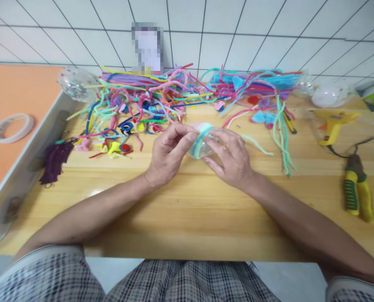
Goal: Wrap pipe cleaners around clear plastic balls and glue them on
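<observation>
Between my hands, above the middle of the wooden table, is a transparent round plastic piece (201,147) with blue, green and pinkish bands of pipe cleaner across it. My left hand (171,153) pinches its left edge, thumb against forefinger. From the other side, the fingers and thumb of my right hand (231,156) grip the piece, covering part of it. A pale green pipe cleaner (258,145) lies on the table just right of my right hand. Blur hides the finer detail of the bands.
Tangled pipe cleaners (155,100) line the back by the tiled wall. Transparent balls (78,85) stand at both far corners. To the right lie a yellow glue gun (334,126) with a cord and green-yellow pliers (357,188). Purple tassels (56,161) and tape (13,128) are left.
</observation>
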`<state>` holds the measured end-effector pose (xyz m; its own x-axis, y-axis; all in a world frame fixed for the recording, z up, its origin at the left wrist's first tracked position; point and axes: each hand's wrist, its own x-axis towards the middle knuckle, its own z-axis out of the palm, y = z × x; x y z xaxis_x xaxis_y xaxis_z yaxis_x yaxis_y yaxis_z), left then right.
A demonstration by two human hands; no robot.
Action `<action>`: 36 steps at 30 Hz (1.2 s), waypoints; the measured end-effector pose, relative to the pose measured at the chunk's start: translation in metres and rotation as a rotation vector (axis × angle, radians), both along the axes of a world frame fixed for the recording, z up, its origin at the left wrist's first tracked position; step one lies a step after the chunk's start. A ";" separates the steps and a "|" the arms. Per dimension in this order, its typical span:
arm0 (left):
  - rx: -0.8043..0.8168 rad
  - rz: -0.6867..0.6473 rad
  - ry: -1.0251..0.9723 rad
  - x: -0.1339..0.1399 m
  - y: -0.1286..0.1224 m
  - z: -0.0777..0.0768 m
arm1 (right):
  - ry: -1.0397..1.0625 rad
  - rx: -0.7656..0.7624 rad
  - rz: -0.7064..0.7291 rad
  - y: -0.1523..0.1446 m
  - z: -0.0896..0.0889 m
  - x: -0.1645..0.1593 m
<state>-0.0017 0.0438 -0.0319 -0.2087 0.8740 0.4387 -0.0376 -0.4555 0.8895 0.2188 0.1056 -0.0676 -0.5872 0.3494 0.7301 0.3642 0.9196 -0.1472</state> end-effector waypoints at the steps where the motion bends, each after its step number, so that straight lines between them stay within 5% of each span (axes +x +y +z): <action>1: -0.022 -0.038 -0.040 0.001 -0.001 0.001 | -0.004 -0.004 -0.005 0.000 0.000 0.000; 8: -0.171 -0.171 -0.255 0.001 0.002 0.006 | 0.027 0.036 0.016 -0.001 0.000 -0.003; 16: -0.223 -0.213 -0.255 -0.003 0.008 0.009 | 0.018 0.024 0.031 0.001 -0.001 -0.002; 19: -0.156 -0.110 -0.148 -0.012 0.012 0.002 | 0.024 0.024 0.025 0.002 -0.002 -0.002; 23: 0.060 0.180 0.249 -0.026 0.016 -0.021 | 0.027 -0.003 0.023 0.002 -0.003 -0.002; 28: 0.169 0.007 0.618 -0.024 0.017 -0.053 | 0.052 -0.052 0.027 0.003 -0.005 -0.002; 36: 0.158 -0.118 0.568 -0.024 0.021 -0.060 | 0.027 -0.119 -0.023 0.013 -0.001 0.009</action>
